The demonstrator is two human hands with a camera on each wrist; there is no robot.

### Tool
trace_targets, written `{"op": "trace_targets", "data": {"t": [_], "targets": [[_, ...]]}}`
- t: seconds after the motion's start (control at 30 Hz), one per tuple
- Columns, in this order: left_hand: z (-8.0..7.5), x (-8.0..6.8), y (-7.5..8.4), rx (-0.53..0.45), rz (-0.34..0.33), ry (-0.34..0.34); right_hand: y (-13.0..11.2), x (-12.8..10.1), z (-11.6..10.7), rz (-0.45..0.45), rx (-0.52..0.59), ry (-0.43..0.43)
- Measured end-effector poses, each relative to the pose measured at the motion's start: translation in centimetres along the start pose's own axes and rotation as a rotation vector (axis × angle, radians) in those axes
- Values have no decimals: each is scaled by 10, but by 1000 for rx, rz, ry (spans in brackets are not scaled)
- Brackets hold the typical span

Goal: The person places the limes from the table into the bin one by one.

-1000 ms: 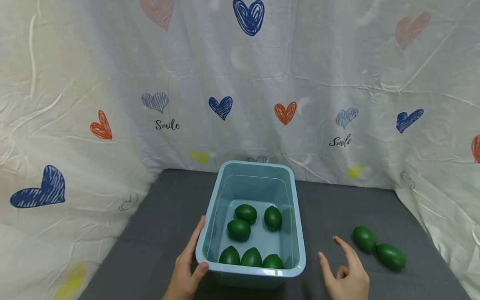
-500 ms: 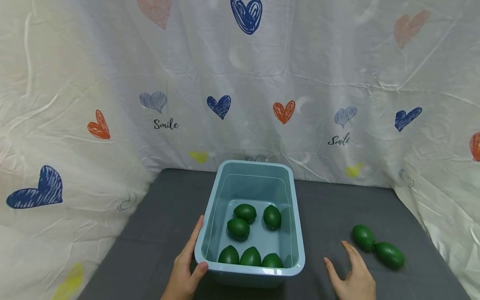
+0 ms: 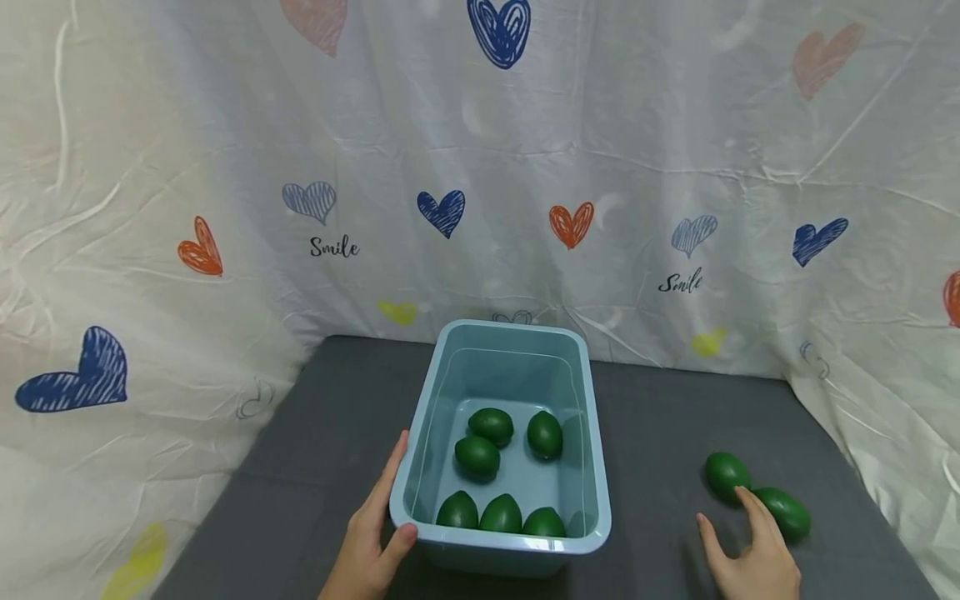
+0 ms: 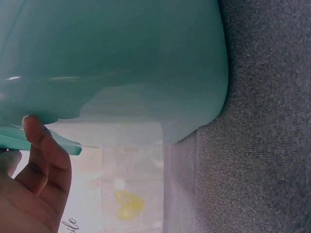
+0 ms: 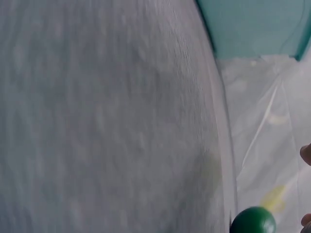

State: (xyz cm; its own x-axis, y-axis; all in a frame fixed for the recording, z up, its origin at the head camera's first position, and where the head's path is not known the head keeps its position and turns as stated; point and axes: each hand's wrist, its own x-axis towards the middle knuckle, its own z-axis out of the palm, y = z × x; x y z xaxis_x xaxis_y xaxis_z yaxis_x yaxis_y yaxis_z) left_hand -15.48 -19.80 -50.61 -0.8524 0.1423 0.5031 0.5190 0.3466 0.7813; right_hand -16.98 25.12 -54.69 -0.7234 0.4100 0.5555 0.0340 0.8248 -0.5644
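A light blue plastic bin (image 3: 517, 543) stands on the table with several dark green, lime-shaped fruits (image 3: 477, 458) inside. My left hand (image 3: 367, 537) holds its near left corner, thumb on the rim and fingers along the outer wall; the left wrist view shows the bent fingers (image 4: 53, 160) under the rim. To the right of the bin lie two more green fruits, one farther back (image 3: 724, 477) and one nearer (image 3: 786, 512), close together. My right hand (image 3: 757, 554) hovers just in front of them, thumb and fingers apart, holding nothing. One green fruit (image 5: 253, 222) shows in the right wrist view.
A dark grey cloth (image 3: 652, 417) covers the table. Behind and at both sides hangs a white curtain (image 3: 510, 150) printed with hearts and the word "Smile".
My right hand has moved right, toward the two loose fruits, and its fingertips now overlap the nearer one in the head view. The left hand and the bin have stayed in place.
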Motion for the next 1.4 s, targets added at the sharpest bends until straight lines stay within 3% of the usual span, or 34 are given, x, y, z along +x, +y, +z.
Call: {"op": "trace_targets", "data": {"t": [0.37, 0.6, 0.8, 1.2, 1.4], "targets": [[1, 1, 1, -32, -12, -6, 26, 27, -18, 99, -81, -83], [1, 1, 0, -29, -18, -7, 43, 45, -27, 241, -162, -237], [0, 0, 0, -34, -20, 1, 59, 57, -31, 312, -226, -389], [0, 0, 2, -23, -35, 4, 77, 67, -34, 289, -316, -475], [0, -1, 2, -19, -27, 5, 84, 71, -34, 228, -320, -535]]}}
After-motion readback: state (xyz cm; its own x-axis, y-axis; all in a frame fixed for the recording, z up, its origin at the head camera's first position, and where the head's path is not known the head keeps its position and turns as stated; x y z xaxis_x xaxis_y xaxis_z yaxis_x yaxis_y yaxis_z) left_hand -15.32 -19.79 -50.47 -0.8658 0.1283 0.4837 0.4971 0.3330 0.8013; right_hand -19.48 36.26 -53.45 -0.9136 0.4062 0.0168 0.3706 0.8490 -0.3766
